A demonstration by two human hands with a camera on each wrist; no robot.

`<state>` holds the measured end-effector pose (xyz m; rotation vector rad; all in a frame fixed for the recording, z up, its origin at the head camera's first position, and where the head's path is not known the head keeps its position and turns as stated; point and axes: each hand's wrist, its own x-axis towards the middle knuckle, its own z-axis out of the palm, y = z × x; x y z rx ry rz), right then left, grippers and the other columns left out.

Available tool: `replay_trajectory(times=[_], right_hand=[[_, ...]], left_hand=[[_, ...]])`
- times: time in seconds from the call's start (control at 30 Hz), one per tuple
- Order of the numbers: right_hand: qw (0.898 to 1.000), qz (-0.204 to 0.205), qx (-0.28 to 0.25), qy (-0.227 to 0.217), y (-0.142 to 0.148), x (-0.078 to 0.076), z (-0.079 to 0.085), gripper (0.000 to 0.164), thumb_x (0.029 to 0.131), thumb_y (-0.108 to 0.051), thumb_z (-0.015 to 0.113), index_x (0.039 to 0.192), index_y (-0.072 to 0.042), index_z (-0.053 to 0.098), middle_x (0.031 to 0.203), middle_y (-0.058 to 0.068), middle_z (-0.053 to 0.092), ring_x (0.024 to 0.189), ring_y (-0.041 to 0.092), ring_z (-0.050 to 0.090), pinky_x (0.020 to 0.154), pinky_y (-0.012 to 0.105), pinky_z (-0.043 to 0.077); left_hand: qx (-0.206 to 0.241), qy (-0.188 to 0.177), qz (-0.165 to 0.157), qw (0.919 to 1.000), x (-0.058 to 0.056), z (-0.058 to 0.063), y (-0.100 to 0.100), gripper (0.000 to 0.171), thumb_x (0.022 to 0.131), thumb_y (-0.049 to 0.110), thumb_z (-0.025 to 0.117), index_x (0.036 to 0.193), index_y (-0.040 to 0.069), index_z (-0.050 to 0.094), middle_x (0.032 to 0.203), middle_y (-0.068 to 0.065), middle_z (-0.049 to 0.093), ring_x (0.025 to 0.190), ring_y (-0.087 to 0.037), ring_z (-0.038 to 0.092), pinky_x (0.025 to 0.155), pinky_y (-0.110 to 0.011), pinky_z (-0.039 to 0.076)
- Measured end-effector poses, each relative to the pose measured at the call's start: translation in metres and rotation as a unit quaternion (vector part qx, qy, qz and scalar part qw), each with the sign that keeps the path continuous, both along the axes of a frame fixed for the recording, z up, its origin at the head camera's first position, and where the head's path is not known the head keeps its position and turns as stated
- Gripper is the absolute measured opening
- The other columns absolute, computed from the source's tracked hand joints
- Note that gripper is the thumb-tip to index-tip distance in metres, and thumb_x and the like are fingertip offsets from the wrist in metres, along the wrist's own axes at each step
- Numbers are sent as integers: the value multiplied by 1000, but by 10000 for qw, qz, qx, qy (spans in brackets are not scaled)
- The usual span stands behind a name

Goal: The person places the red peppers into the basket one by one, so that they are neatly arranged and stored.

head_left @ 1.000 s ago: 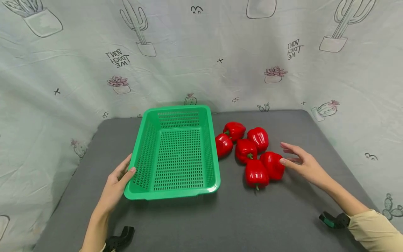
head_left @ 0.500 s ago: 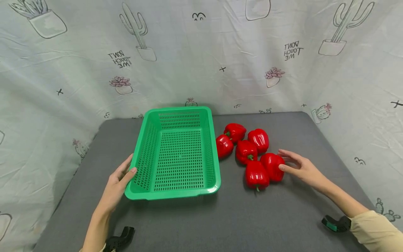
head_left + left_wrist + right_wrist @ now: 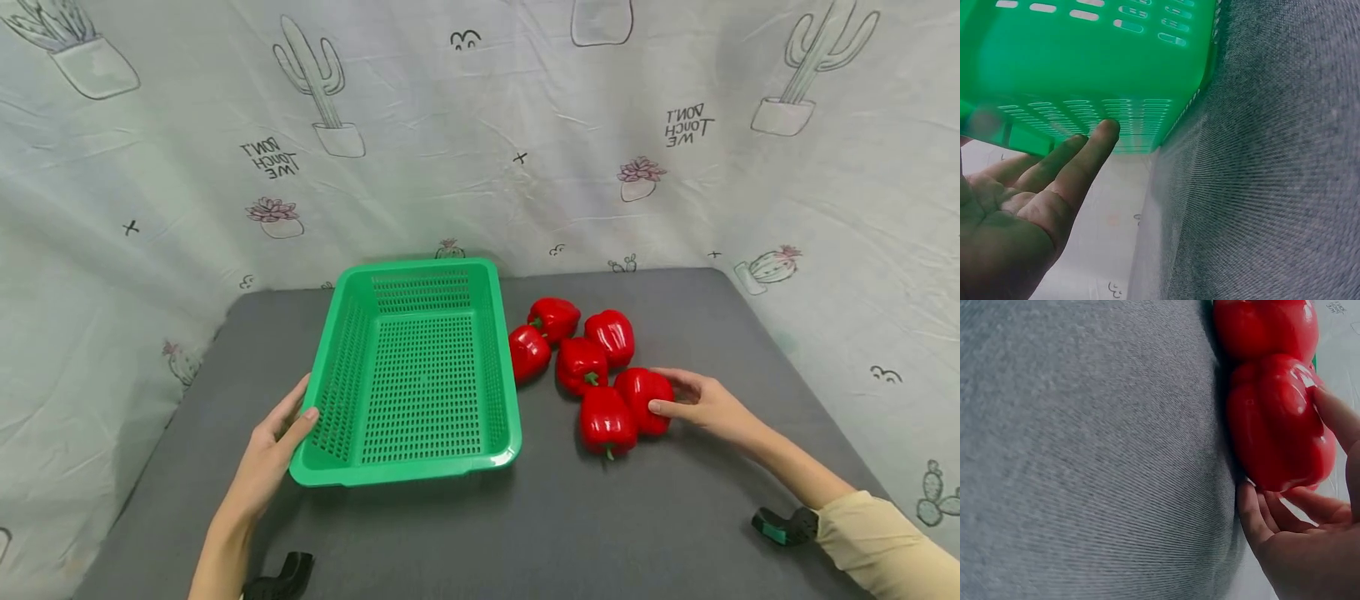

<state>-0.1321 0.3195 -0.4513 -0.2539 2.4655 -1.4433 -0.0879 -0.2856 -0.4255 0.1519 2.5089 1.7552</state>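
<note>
A green plastic basket with slotted walls and floor lies at the left of the table with nothing in it. My left hand grips its left rim, thumb on top and fingers against the outer wall. Several shiny red bell peppers lie in a group to the basket's right. My right hand holds the rightmost bell pepper, thumb on its near side and fingers around the far side. In the right wrist view this bell pepper sits on the cloth, against another bell pepper.
A grey cloth covers the table. Behind and at both sides hangs a pale curtain printed with cacti. The group's leftmost bell pepper is right beside the basket's right wall.
My right hand has moved left and down onto the rightmost bell pepper, its fingers and thumb now around it. My left hand and the basket stay in place; the head view shifts slightly.
</note>
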Motion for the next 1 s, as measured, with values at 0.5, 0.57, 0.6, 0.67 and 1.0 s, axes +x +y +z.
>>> replay_trajectory(times=[0.5,0.57,0.6,0.67,1.0], right_hand=[[9998,69,-36,-169,0,-1,3,62,91,-23,73,141,2,47,124,18,59,106,32,59,78,37,54],[9998,93,-67,-191,1,-2,2,61,91,-23,73,141,2,47,124,19,59,105,33,59,77,37,54],[9997,100,-94,-202,1,-2,1,61,91,-22,72,141,1,48,124,18,59,105,32,59,77,38,54],[9997,87,-107,-216,2,-2,1,61,91,-22,72,142,1,47,124,18,59,104,31,59,76,38,55],[9993,86,-193,-301,3,-5,0,60,91,-22,73,142,-2,49,124,16,60,104,25,60,78,39,54]], left_hand=[[-38,-82,15,10000,0,0,0,60,106,31,47,159,31,18,161,-10,17,143,-40,18,102,-67,23],[-71,-72,11,9999,1,0,0,59,107,32,46,159,31,18,160,-10,18,143,-38,19,104,-61,27],[-86,-68,11,9999,1,0,0,59,107,32,46,158,32,19,160,-9,18,143,-37,20,104,-59,28],[-116,-49,-3,9999,1,-1,0,58,107,32,46,158,32,19,160,-7,19,143,-35,21,105,-44,34],[-103,-13,61,9999,0,-3,0,59,106,33,47,159,31,19,161,-4,17,144,-34,18,106,-58,27]])
